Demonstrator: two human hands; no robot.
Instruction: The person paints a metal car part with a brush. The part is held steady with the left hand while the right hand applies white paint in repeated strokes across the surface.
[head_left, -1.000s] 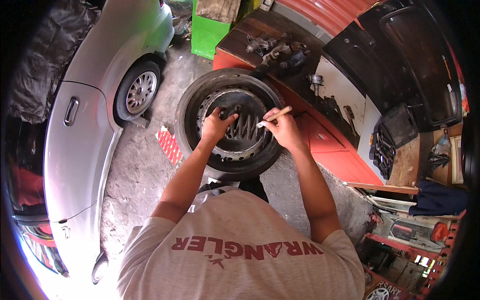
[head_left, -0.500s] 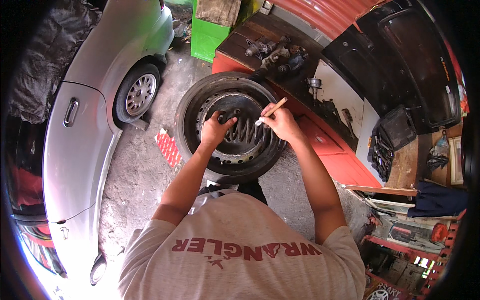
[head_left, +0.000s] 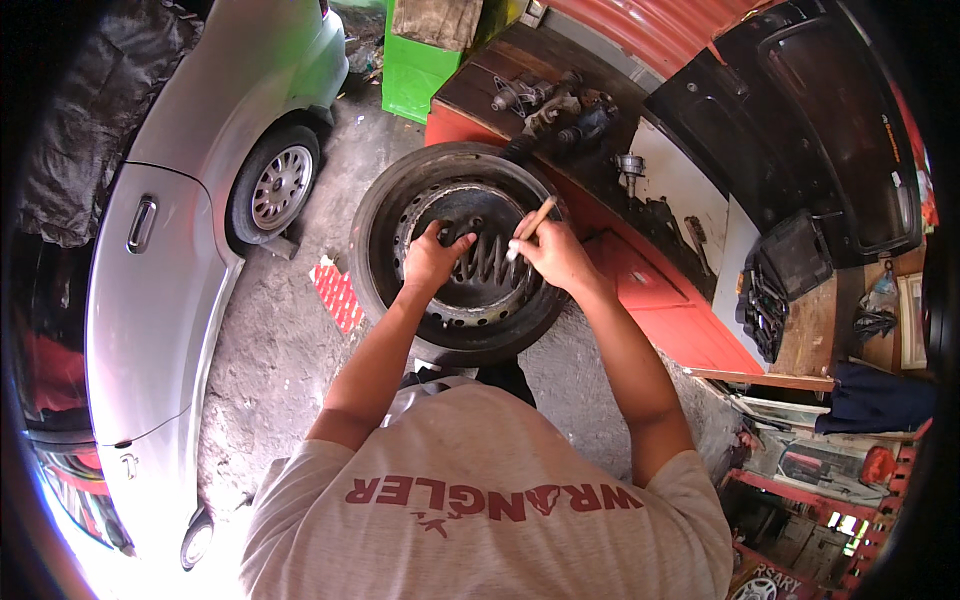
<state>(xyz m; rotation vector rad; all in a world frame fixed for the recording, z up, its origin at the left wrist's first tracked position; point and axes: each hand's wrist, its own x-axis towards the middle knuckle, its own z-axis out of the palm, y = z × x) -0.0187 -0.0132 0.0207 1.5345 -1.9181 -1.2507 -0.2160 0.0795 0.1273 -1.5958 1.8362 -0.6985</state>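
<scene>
A tyre on a steel wheel [head_left: 378,215] lies flat in front of me, and a dark coil spring [head_left: 486,262] rests across its hub. My left hand [head_left: 432,262] is closed on the spring's left end, thumb pointing right. Above the spring's right part, my right hand [head_left: 552,252] grips a small paintbrush [head_left: 541,213] by its light wooden handle. Its pale tip points down toward the coils; whether it touches them I cannot tell.
A silver car [head_left: 165,290] stands at the left. On the right, a red workbench [head_left: 640,285] carries greasy metal parts [head_left: 560,110], a wire brush [head_left: 697,240] and an opened tool case [head_left: 765,305]. Red-and-white card [head_left: 337,296] lies on the floor by the tyre.
My right hand has moved slightly left and down with the paintbrush, bringing its tip further along the coils. My left hand and the spring look the same.
</scene>
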